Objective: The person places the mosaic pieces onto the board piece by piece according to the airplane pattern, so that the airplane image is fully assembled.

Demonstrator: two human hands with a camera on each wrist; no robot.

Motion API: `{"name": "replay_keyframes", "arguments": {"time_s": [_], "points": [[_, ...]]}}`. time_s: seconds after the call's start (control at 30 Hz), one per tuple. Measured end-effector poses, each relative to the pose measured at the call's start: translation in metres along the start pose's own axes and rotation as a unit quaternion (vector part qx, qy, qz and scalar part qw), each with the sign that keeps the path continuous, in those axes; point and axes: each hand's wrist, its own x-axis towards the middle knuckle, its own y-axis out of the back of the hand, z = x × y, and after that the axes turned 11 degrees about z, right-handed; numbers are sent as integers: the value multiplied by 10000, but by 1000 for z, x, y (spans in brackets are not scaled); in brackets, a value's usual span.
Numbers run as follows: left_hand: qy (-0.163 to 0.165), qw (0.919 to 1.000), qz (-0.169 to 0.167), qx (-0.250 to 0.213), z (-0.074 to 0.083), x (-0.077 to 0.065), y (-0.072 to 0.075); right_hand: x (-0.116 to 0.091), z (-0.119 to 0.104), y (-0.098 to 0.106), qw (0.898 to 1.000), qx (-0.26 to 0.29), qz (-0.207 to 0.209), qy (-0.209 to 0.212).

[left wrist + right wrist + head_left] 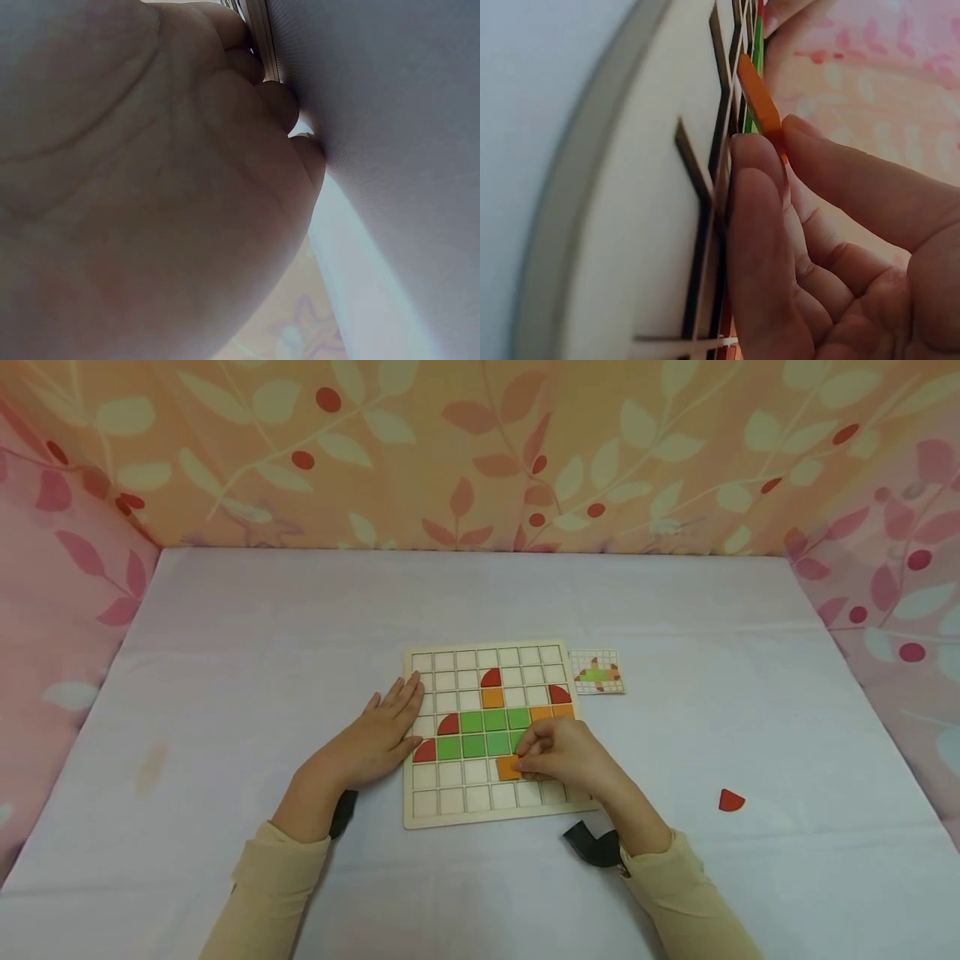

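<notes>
A pale wooden grid board point(435, 803) lies on the table, with green square tiles point(472, 745), orange squares and red quarter-round pieces set in its cells. My right hand point(566, 752) pinches an orange square tile point(507, 767) between thumb and fingers, just below the lower green row. In the right wrist view this orange tile point(759, 97) stands tilted against the board's surface. My left hand point(378, 727) rests along the board's left edge, fingers stretched out and fingertips on the frame. Its palm point(150, 165) fills much of the left wrist view.
A small pattern card point(597, 672) lies against the board's upper right edge, showing a coloured figure on a grid. One loose red quarter-round piece point(731, 800) lies to the right on the white tablecloth point(300, 610). Flowered cloth point(480, 460) hangs behind the table and along both sides.
</notes>
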Motion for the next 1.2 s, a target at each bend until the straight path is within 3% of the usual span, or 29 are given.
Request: {"name": "replay_keyframes", "arguments": {"time_s": [0.6, 0.9, 1.2], "points": [[1, 10000, -7, 53, 1, 1, 0, 1, 3, -4, 9999, -42, -34, 145], [-4, 10000, -25, 11, 2, 1, 2, -1, 5, 11, 9995, -250, 166, 111], [17, 10000, -19, 32, 2, 1, 1, -8, 21, 34, 9996, -80, 263, 40]]}}
